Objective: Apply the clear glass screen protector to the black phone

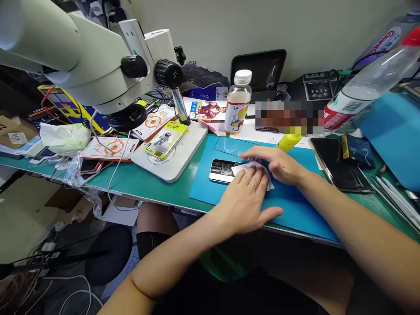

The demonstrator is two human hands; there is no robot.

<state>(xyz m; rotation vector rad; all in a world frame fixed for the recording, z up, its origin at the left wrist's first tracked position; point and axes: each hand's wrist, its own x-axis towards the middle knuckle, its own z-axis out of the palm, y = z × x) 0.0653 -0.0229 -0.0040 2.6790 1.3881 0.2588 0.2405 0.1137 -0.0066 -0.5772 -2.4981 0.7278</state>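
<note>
A phone (220,171) with a shiny dark screen lies on a blue mat (206,189). Over its right part is a folded white wipe (269,183). My left hand (244,199), with a ring on one finger, rests flat on the wipe, thumb stretched out to the right. Just beyond it, my right hand (278,164) reaches from the right, index finger extended toward the phone's far edge and thumb bent. Whether its fingertips touch the wipe or the phone I cannot tell. A thin clear sheet (229,145) lies behind the phone.
A microscope (98,65) overhangs the left side, its white base (177,168) carrying a yellow battery pack (167,140). Behind the mat stands a drink bottle (238,103). To the right are a larger dark device (339,164), a small dark box (357,151) and a leaning plastic bottle (367,87).
</note>
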